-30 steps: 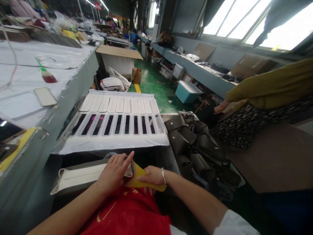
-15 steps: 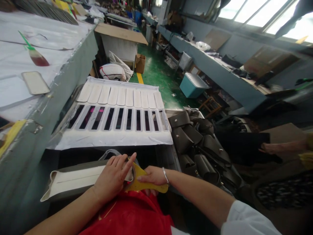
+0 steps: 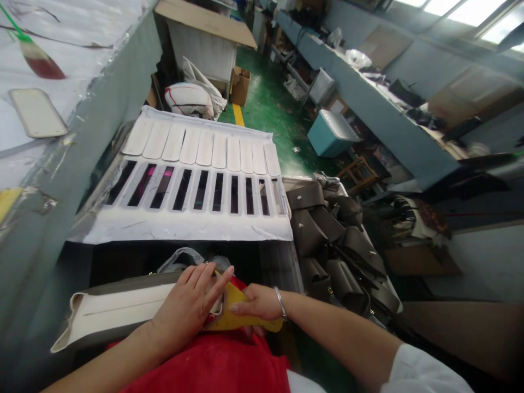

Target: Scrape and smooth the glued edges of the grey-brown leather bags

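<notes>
A long dark grey bag (image 3: pixel 117 329) lies across my lap, its cream inner face turned up and its left end gaping. My left hand (image 3: pixel 188 297) grips the bag's right end from above, index finger stretched out and thumb hidden. Between thumb and fingers, my right hand (image 3: pixel 260 303) holds a flat yellow piece (image 3: pixel 235 311), stiff like a sheet. Its left end reaches the bag's opening beside my left fingers; whether it goes inside is hidden. A clear plastic strap or loop (image 3: pixel 180 255) stands up behind the bag.
Ahead, a white-covered rack (image 3: pixel 188 226) bears several cream strips (image 3: pixel 204 146) over slots. At right, a bin holds several dark bags (image 3: pixel 309 229). The left table (image 3: pixel 94 49) carries a glue brush (image 3: pixel 43 57) and a pale panel (image 3: pixel 37 113). A teal box (image 3: pixel 329 136) stands farther off.
My view has shifted, so the rack and left table sit differently in it. The bag's left end appears slightly lower. Both hands keep their holds, and the yellow piece has tilted slightly.
</notes>
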The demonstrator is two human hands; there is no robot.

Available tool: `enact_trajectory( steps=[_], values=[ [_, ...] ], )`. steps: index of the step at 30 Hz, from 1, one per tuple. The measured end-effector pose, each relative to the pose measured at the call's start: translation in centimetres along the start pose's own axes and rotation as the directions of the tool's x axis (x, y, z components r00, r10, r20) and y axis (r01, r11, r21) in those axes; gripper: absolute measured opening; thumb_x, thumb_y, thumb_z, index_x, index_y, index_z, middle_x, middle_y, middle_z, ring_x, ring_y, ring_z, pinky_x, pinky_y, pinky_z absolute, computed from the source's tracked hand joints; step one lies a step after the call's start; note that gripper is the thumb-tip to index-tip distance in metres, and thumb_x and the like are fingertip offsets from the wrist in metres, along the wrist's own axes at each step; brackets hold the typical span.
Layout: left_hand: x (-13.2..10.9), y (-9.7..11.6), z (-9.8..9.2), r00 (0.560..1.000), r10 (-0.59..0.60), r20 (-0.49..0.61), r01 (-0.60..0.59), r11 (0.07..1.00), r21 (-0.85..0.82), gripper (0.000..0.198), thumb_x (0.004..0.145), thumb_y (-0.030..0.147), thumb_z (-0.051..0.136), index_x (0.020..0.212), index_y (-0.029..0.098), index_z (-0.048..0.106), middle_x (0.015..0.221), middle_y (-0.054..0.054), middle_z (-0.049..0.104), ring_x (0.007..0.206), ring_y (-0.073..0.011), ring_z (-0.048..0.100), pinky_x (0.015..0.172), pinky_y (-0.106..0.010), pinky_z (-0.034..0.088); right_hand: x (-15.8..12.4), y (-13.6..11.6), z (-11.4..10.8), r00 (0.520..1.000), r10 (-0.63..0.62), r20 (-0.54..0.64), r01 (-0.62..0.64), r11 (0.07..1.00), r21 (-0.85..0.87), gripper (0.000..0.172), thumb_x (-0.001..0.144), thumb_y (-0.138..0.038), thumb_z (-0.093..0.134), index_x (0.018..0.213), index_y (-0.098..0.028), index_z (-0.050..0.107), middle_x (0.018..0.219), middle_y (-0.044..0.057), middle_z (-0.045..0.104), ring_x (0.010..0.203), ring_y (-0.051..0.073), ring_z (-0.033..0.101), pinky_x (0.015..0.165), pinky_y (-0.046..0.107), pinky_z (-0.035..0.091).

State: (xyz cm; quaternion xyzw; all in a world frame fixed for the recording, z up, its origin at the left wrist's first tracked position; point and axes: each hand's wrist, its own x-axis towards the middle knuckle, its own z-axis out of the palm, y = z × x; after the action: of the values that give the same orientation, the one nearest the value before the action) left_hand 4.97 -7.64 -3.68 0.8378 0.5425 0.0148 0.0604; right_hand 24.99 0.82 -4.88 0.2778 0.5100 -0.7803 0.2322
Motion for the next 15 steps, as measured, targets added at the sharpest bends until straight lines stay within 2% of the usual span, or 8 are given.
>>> enact_trajectory(
  steps=[6, 10, 15],
  values=[
    [-0.2, -0.4, 0.5, 0.999, 0.044, -0.016, -0.043, 0.999, 0.022, 0.076, 0.075, 0.025, 0.053, 0.140, 0.020, 0.015, 0.130, -0.022, 0.039, 0.118, -0.0346, 0.038, 0.096, -0.046, 0.028, 0.3, 0.1, 0.5, 1.000, -0.003, -0.025, 0.004, 0.999, 0.054, 0.054, 0.073, -0.066, 0.049, 0.067, -0.012, 0.057, 0.049, 0.000, 0.055, 0.034, 0.008, 0.046, 0.036, 0.018, 0.039],
    [-0.2, -0.7, 0.6, 0.998, 0.060, -0.003, -0.060, 0.998, 0.004, 0.075, 0.072, 0.016, 0.049, 0.139, 0.020, 0.016, 0.133, -0.022, 0.037, 0.120, -0.0335, 0.037, 0.097, -0.046, 0.029, 0.4, 0.8, 1.1, 0.994, -0.003, -0.110, 0.018, 0.990, 0.138, 0.048, 0.075, -0.060, 0.052, 0.072, -0.012, 0.059, 0.049, -0.001, 0.054, 0.034, 0.007, 0.043, 0.036, 0.017, 0.034],
    [-0.3, -1.0, 0.8, 0.998, 0.061, 0.001, -0.060, 0.997, -0.051, 0.082, 0.067, 0.009, 0.047, 0.140, 0.019, 0.011, 0.136, -0.021, 0.034, 0.122, -0.0326, 0.036, 0.098, -0.046, 0.028, 0.8, 1.6, 1.6, 0.971, -0.072, -0.228, 0.101, 0.988, 0.119, 0.048, 0.072, -0.060, 0.056, 0.073, -0.012, 0.061, 0.059, 0.000, 0.056, 0.045, 0.007, 0.047, 0.044, 0.017, 0.036]
  ],
)
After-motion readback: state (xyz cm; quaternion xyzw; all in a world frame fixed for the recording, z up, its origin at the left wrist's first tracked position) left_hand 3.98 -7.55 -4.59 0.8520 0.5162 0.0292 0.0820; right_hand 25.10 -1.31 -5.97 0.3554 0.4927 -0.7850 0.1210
